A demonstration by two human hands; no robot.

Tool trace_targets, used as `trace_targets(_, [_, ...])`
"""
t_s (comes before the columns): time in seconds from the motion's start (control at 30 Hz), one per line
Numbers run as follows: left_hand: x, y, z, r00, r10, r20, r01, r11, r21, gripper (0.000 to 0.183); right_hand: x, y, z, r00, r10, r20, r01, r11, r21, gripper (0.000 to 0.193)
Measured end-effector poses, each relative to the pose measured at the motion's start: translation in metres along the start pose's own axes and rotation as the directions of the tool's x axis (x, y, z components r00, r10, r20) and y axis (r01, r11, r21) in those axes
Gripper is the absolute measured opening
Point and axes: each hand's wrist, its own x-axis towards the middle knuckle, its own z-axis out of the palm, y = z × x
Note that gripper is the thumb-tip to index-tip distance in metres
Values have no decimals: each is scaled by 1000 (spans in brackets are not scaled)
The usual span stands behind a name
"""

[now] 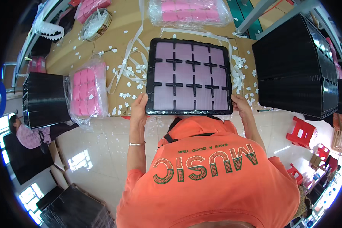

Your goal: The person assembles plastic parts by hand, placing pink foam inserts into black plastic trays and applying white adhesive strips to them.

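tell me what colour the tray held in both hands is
Black frame and cross-shaped dividers over pale purple compartments; the tray shows best in the head view.

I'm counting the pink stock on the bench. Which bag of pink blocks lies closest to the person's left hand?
The bag of pink blocks at the bench's near left edge, just left of the left hand. The other bag lies at the far side, beyond the black tray.
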Motion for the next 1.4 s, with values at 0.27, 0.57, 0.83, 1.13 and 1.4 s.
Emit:
trace_targets(0.27, [-67, 23, -8, 942, 334, -36, -325, 934, 146, 37, -24, -46, 8, 951, -242, 193, 242, 970, 26, 12])
trace_targets(0.57, [-32, 53, -33, 894, 425, 142, -407, 903, -139, 40, -23, -82, 12, 831, -504, 235, 505, 861, 62, 17])
trace_targets(0.83, [10, 109, 0, 732, 651, -201, -636, 758, 142, 29, -25, -82, 15, 781, -536, 319, 583, 809, -69, 16])
trace_targets(1.13, [10, 118, 36, 717, 696, 45, -697, 716, 28, 53, -54, -120, 42, 655, -734, 178, 754, 649, -101, 54])
trace_targets(1.4, [5, 119, 51, 717, 696, -28, -688, 714, 132, 53, -53, -168, 91, 539, -833, -120, 774, 547, -318, 60])
